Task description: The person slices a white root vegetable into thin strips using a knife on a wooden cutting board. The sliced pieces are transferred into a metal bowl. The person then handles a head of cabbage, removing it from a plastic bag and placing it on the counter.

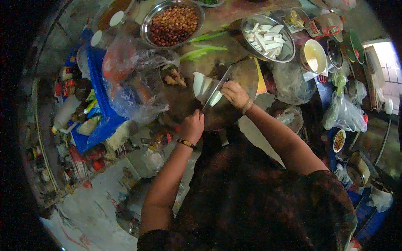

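My left hand (193, 125) grips the handle of a kitchen knife (216, 86), whose blade points away from me over a dark round cutting board (248, 73). Bent fingers of my right hand (234, 94) hold a slim piece of white vegetable (216, 99) close against the blade's right side. Left of the blade lies a thicker white vegetable chunk (201, 85). Ginger root (176, 78) sits at the left of the board, with green stalks (204, 52) beyond it. White strips (267, 39) fill part of a metal bowl (292, 51) at the upper right.
A metal bowl (201, 22) of peanuts stands at the back. Clear plastic bags (138, 91) crowd the left side, beside a blue container (100, 125). On the right are a bowl of yellowish liquid (314, 56), a plastic jug (329, 23) and a hanging bag of greens (345, 116).
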`<state>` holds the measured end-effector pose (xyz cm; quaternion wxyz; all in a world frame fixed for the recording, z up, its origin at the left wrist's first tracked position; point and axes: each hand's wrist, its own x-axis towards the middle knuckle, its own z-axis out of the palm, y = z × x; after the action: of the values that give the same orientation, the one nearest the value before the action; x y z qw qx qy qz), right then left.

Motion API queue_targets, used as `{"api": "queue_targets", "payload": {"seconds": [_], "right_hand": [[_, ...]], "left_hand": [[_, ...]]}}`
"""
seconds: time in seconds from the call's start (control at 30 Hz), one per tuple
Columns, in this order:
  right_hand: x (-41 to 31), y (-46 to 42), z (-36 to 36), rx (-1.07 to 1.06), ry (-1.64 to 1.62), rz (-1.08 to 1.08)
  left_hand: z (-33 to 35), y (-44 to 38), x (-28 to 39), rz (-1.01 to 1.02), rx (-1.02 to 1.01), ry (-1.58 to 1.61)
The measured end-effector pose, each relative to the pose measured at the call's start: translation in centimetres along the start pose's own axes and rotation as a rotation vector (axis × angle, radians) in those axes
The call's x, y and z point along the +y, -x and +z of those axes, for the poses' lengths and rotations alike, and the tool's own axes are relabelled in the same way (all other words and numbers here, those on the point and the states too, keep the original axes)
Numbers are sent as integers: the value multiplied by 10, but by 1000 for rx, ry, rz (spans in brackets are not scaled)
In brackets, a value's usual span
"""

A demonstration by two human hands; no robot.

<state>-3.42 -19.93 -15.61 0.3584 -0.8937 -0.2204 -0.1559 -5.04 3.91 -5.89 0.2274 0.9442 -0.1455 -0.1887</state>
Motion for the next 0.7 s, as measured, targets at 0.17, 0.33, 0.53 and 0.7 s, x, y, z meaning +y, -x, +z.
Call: {"api": "queue_targets", "payload": {"seconds": [0.17, 0.33, 0.53, 0.7], "right_hand": [[-5, -1, 0, 15, 37, -19], [-4, 1, -1, -19, 64, -19], [-1, 4, 3, -11, 21, -7], [-5, -3, -1, -62, 38, 22]], "left_hand": [[9, 6, -9, 64, 128, 86], [-25, 4, 7, -10, -7, 72], [-28, 0, 4, 4, -58, 76], [-1, 0, 1, -33, -64, 60]]}}
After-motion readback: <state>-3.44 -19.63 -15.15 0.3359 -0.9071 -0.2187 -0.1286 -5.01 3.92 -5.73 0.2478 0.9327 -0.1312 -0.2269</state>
